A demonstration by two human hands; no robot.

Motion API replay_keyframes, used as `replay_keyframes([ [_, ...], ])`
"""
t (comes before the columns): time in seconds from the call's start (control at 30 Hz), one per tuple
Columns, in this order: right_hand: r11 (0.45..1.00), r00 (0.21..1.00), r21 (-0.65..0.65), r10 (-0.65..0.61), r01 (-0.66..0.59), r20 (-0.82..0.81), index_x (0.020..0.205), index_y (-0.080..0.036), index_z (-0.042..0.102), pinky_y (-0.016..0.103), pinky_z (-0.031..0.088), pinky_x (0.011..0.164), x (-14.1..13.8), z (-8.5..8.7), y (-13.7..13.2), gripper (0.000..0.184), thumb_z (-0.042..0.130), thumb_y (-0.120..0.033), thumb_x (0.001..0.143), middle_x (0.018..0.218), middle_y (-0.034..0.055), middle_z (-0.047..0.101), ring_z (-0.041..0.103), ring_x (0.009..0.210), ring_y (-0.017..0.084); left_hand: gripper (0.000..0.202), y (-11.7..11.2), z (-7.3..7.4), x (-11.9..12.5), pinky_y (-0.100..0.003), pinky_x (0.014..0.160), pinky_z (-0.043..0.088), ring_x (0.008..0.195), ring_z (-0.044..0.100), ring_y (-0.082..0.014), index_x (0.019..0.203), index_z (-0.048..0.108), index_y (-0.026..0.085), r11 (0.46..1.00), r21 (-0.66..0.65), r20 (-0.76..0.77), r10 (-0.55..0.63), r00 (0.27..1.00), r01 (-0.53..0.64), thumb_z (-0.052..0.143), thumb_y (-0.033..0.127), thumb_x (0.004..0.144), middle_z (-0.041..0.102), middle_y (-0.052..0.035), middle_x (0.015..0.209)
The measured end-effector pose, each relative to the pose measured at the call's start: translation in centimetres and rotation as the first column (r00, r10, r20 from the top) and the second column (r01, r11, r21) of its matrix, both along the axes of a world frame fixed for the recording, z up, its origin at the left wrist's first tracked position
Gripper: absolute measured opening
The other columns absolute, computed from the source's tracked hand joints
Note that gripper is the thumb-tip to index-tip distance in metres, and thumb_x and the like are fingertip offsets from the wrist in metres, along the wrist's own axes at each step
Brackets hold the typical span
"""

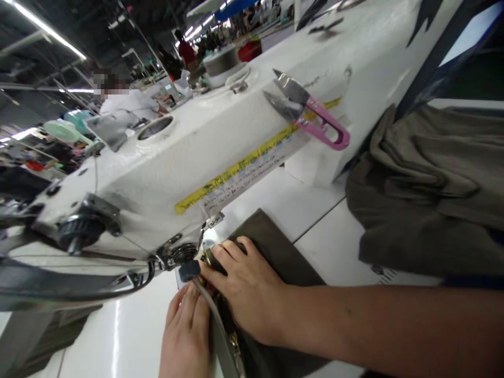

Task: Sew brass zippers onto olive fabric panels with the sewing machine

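My right hand (246,286) lies flat on a dark olive fabric piece (275,247), fingers stretched toward the needle area of a white sewing machine (189,152). Its fingertips press the cloth next to the presser foot (189,270). My left hand (187,331) rests lower, fingers together on the fabric's near edge, beside a grey strap (220,336) that runs toward me. Neither hand grips anything that I can make out.
Pink thread snips (315,118) lie on top of the machine arm. A heap of olive fabric (429,184) sits at the right on the white table (334,247). Another person in white (126,102) works at the far left.
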State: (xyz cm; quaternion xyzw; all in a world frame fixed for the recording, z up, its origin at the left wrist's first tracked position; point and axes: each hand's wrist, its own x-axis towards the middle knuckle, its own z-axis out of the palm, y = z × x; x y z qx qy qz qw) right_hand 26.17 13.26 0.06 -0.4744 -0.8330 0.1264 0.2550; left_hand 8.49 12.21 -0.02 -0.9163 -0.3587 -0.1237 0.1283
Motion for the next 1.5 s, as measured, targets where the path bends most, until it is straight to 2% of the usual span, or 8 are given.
replay_keyframes([
  [0.43,1.000,1.000,-0.023,0.015,-0.015,-0.005,0.130,-0.019,0.039,0.050,0.027,0.097,0.2,0.4,0.1,0.050,0.046,-0.024,0.081,0.125,0.0110,0.047,0.037,0.116,0.027,0.032,0.0,-0.1,0.4,-0.039,0.083,0.046,0.103,0.053,-0.0248,0.112,0.050,0.013,0.998,0.063,-0.013,-0.016,1.000,0.017,0.028,0.012,0.089,0.059,-0.0132,0.108],
  [0.53,1.000,0.999,0.014,0.001,-0.002,0.032,0.130,-0.009,0.038,0.046,0.027,0.100,0.0,-0.1,-0.2,0.049,0.044,-0.022,0.083,0.127,0.0150,0.047,0.038,0.118,0.027,0.031,0.0,0.0,0.9,-0.039,0.081,0.047,0.102,0.053,-0.0246,0.104,0.053,0.010,0.996,0.089,-0.025,0.003,1.000,-0.001,0.025,0.011,0.090,0.059,-0.0155,0.106],
  [0.63,0.994,0.994,0.101,0.035,-0.046,0.107,0.127,-0.002,0.042,0.042,0.021,0.106,-0.1,-1.2,-0.7,0.045,0.039,-0.022,0.087,0.134,0.0188,0.040,0.029,0.127,0.026,0.032,-0.3,0.0,1.3,-0.038,0.081,0.049,0.103,0.054,-0.0237,0.098,0.054,0.009,0.994,0.103,-0.032,0.039,0.999,-0.036,0.023,0.009,0.090,0.059,-0.0173,0.110],
  [0.77,0.981,0.979,0.164,0.067,-0.100,0.193,0.127,-0.005,0.043,0.044,0.022,0.107,0.1,-2.2,-1.0,0.045,0.039,-0.021,0.086,0.135,0.0182,0.038,0.030,0.128,0.025,0.033,-0.6,-0.1,1.6,-0.038,0.083,0.049,0.105,0.054,-0.0238,0.100,0.055,0.007,0.992,0.092,-0.005,0.084,0.996,-0.083,0.023,0.009,0.091,0.058,-0.0187,0.113],
  [0.9,0.968,0.959,0.201,0.097,-0.154,0.267,0.128,-0.008,0.043,0.046,0.029,0.104,0.4,-2.2,-0.9,0.047,0.038,-0.015,0.083,0.135,0.0168,0.040,0.034,0.125,0.025,0.033,-0.8,-0.5,1.8,-0.040,0.085,0.048,0.104,0.056,-0.0255,0.095,0.057,0.005,0.991,0.090,0.035,0.100,0.994,-0.103,0.024,0.009,0.091,0.059,-0.0207,0.110],
  [1.03,0.959,0.947,0.242,0.065,-0.146,0.313,0.127,-0.007,0.044,0.045,0.034,0.101,0.4,-2.2,-0.9,0.047,0.038,-0.011,0.081,0.133,0.0159,0.043,0.034,0.126,0.025,0.031,-0.8,-0.8,1.9,-0.042,0.086,0.048,0.104,0.056,-0.0264,0.091,0.057,0.005,0.991,0.084,0.084,0.101,0.991,-0.108,0.027,0.011,0.091,0.058,-0.0225,0.109],
  [1.2,0.950,0.942,0.278,0.044,-0.142,0.332,0.128,-0.005,0.042,0.044,0.036,0.100,0.4,-2.5,-0.8,0.047,0.037,-0.010,0.082,0.130,0.0165,0.046,0.037,0.124,0.025,0.027,-0.8,-0.9,1.9,-0.043,0.088,0.046,0.107,0.054,-0.0268,0.095,0.057,0.005,0.991,0.051,0.099,0.117,0.988,-0.122,0.031,0.010,0.090,0.057,-0.0224,0.112],
  [1.5,0.956,0.949,0.245,0.081,-0.160,0.306,0.131,-0.005,0.038,0.044,0.034,0.101,0.6,-2.1,-0.8,0.048,0.034,-0.014,0.085,0.130,0.0174,0.046,0.040,0.122,0.024,0.028,-0.9,-0.9,2.0,-0.044,0.091,0.044,0.111,0.051,-0.0272,0.103,0.054,0.004,0.992,0.011,0.114,0.122,0.986,-0.124,0.031,0.006,0.087,0.055,-0.0226,0.115],
])
